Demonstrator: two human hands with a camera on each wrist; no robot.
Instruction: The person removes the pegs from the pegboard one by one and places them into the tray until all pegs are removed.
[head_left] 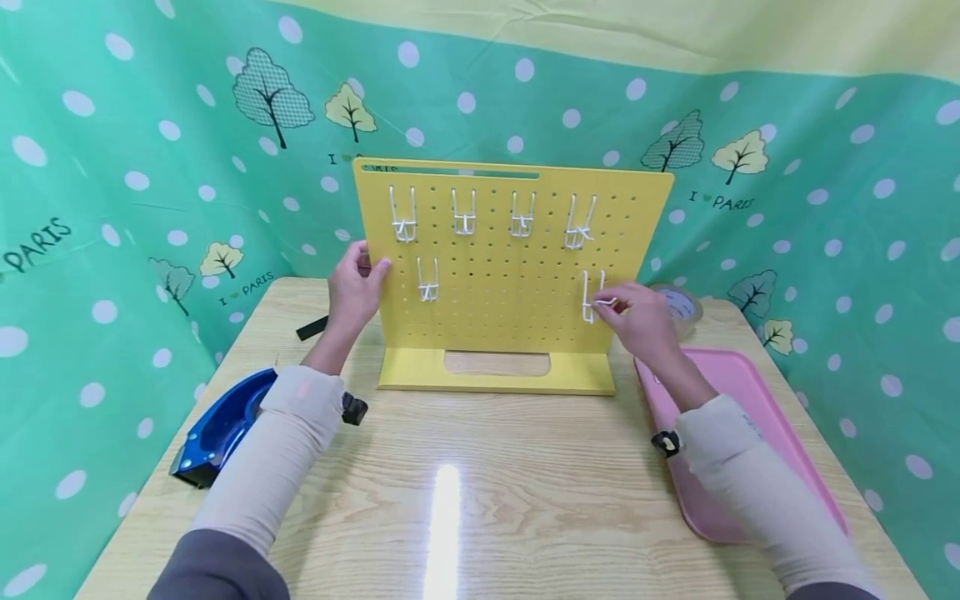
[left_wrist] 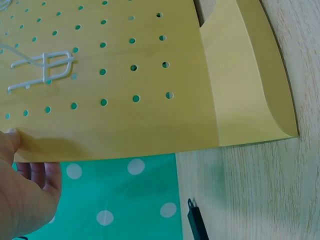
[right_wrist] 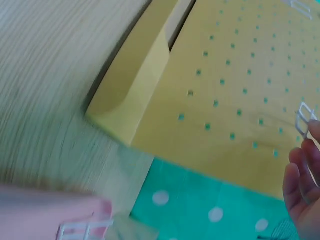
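Note:
A yellow pegboard (head_left: 495,308) stands upright on its flat base. My left hand (head_left: 356,287) grips its left edge, thumb on the front face and fingers behind, as the left wrist view also shows. At the lower right of the board, my right hand (head_left: 641,321) pinches the projecting arm of a white wire pegboard hook (head_left: 587,310) between thumb and fingertips. That hook lies against the board's face. Several more white hooks hang in a row along the top, and another hook (head_left: 428,289) hangs at lower left, close to my left thumb.
On the right lies a pink tray (head_left: 738,392), with a white hook (right_wrist: 85,229) in it. Behind my right hand is a roll of tape (head_left: 681,307). A blue tool (head_left: 225,425) sits left, near a black strip-shaped object (head_left: 312,327). Polka-dot cloth (head_left: 465,50) hangs behind the wooden table (head_left: 525,492).

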